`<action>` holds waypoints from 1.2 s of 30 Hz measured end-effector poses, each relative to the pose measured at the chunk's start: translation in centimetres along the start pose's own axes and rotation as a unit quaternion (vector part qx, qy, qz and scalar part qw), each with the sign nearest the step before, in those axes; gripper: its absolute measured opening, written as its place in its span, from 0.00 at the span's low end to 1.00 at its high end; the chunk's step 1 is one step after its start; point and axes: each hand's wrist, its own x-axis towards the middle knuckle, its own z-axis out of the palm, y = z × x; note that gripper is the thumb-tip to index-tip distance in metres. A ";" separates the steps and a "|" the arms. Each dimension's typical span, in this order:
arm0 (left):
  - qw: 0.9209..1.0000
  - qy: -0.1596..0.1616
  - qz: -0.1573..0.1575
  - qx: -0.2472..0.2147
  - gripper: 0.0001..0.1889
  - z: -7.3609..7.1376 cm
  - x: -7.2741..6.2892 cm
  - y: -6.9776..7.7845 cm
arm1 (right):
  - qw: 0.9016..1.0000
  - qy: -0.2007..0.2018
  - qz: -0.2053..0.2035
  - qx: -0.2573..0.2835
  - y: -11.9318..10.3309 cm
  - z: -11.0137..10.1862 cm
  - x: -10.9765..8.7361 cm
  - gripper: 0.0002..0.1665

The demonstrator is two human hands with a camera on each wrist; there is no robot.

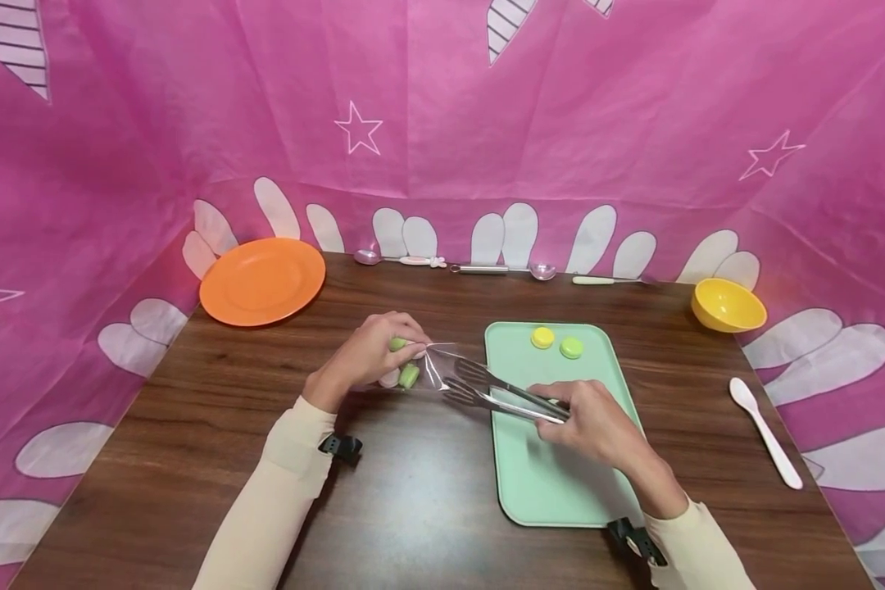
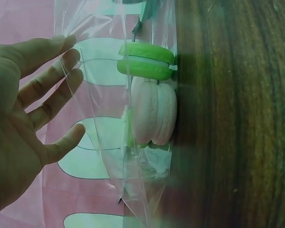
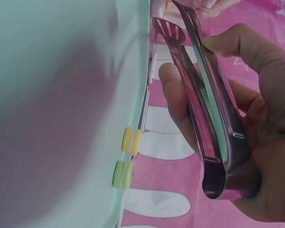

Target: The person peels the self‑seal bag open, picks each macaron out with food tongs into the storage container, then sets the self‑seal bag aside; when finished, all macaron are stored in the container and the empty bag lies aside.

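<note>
My left hand (image 1: 372, 352) pinches the upper edge of a clear plastic bag (image 2: 102, 123) between thumb and forefinger, the other fingers spread. Inside it, the left wrist view shows a green toy macaron (image 2: 146, 61) above a pale pink one (image 2: 154, 111). My right hand (image 1: 593, 419) grips metal tongs (image 3: 211, 109) around both arms. Their slotted tips are parted at the bag's right-hand end, with nothing seen between them. Beneath that hand lies a mint-green tray (image 1: 560, 487), bearing a yellow macaron (image 1: 542, 338) and a green macaron (image 1: 571, 347) near its far edge.
An orange plate (image 1: 261, 281) sits at the far left of the wooden table (image 1: 406, 508). Several spoon-like utensils lie along the back, including a metal-handled spoon (image 1: 487, 269). On the right are a yellow bowl (image 1: 728, 306) and a white spoon (image 1: 767, 434). Pink cloth surrounds the table.
</note>
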 end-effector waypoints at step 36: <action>1.000 0.002 -0.005 0.003 0.08 0.1 -0.2 -0.3 | 0.999 -0.009 -0.028 -0.018 -2.3 1.9 2.8 0.22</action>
